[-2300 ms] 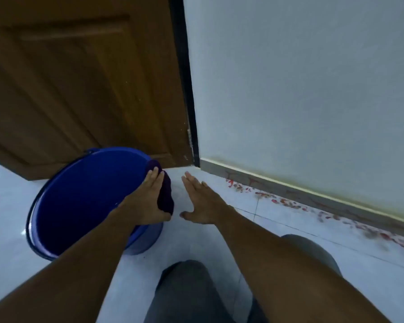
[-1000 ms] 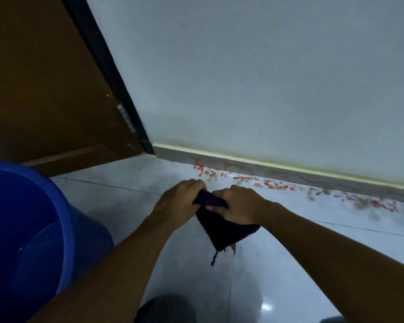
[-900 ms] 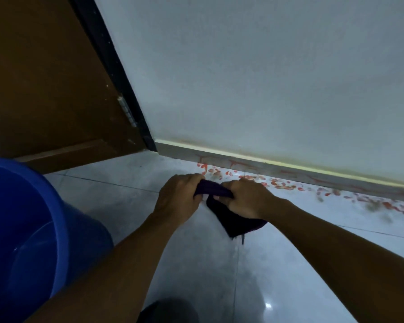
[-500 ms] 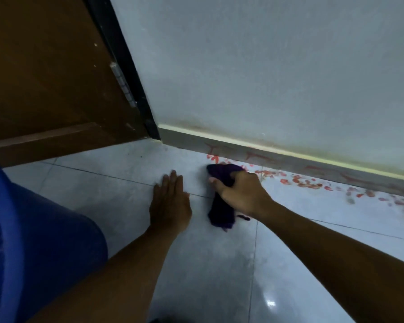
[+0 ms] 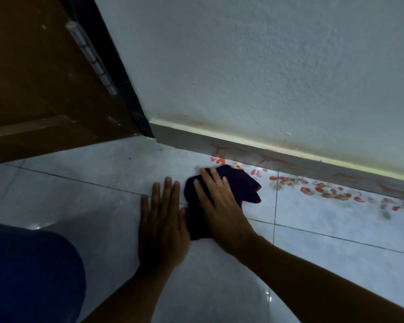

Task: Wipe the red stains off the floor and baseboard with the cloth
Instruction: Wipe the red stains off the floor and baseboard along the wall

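The floor (image 5: 324, 248) right of the right hand (image 5: 219, 213) lies open along the red stains (image 5: 322, 191), bounded at the back by the baseboard (image 5: 289, 163) and the wall (image 5: 266, 66) above it; leftward, the left hand (image 5: 162, 231) lies flat just beside the cloth (image 5: 240, 185), closing that side. Farther left the blue bucket (image 5: 30, 273) fills the near corner; the wooden door (image 5: 37, 73) shuts off the far left.

Counts beside the baseboard (image 5: 289, 159)

Two hands, one dark cloth (image 5: 240, 185), one blue bucket (image 5: 33, 271), one wooden door (image 5: 37, 78); the red stains (image 5: 322, 192) below the baseboard are too many to count.
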A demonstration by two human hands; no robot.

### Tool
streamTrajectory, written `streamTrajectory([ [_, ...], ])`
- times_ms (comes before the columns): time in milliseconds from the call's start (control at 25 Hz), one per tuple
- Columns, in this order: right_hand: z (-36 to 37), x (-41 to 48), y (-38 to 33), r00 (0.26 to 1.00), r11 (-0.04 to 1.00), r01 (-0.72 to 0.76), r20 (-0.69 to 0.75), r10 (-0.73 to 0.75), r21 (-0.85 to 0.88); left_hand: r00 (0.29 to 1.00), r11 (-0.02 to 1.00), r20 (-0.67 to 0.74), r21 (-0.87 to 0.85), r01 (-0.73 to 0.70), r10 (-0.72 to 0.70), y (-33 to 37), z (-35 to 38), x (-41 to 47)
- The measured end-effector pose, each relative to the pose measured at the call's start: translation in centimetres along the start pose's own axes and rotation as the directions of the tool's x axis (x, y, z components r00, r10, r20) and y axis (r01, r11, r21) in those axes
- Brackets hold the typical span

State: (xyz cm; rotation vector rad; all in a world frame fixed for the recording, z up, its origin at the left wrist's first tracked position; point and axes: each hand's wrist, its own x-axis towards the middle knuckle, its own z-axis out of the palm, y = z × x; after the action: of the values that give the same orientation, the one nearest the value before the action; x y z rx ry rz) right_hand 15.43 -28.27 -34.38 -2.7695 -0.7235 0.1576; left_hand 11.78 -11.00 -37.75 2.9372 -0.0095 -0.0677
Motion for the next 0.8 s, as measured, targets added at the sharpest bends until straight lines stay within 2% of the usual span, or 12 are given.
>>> streamTrajectory([
  [120,-1.2,2.8,1.6,0.991,0.991,0.078,-0.113,-0.066,0.112,1.000,1.000,-0.023,-0.003,0.005,-0.005,0.1,0.0,0.1],
  [200,-2.2,5.1,2.1,0.991,0.980,0.122,-0.081,-0.110,0.160,1.000,1.000,-0.029,-0.003,-0.009,0.009,0.1,-0.1,0.1],
  [280,-2.5,5.5,2.7,0.994,0.984,0.096,-0.057,-0.088,0.152,0.999,1.000,-0.042,-0.009,-0.012,0.012,0.0,0.0,0.2],
  [440,-2.6,-3.2,7.2,0.987,0.995,-0.101,-0.122,0.100,-0.006,0.997,0.999,-0.076,-0.043,-0.007,0.003,0.4,-0.2,0.0],
  [520,-2.7,-7.7,8.6,0.962,0.951,-0.274,-0.057,0.268,-0.141,0.996,0.999,-0.088,-0.045,-0.003,-0.001,0.5,-0.1,0.0],
  [600,-2.1,-8.2,7.8,0.919,0.896,-0.392,-0.042,0.392,-0.209,0.996,0.999,-0.092,-0.044,0.000,-0.004,0.5,0.0,0.0],
  [640,-1.6,-6.7,6.7,0.929,0.910,-0.367,-0.032,0.368,-0.193,0.996,0.999,-0.092,-0.038,-0.004,0.000,0.5,0.1,0.0],
  [720,-0.7,-1.6,4.2,0.988,0.979,-0.151,-0.008,0.152,-0.134,0.995,1.000,-0.094,-0.020,-0.022,0.020,0.3,0.2,0.0],
  [800,-0.3,2.9,2.6,0.999,0.992,0.002,0.036,0.002,-0.123,0.994,0.998,-0.093,-0.022,-0.052,0.049,0.0,0.3,0.0],
])
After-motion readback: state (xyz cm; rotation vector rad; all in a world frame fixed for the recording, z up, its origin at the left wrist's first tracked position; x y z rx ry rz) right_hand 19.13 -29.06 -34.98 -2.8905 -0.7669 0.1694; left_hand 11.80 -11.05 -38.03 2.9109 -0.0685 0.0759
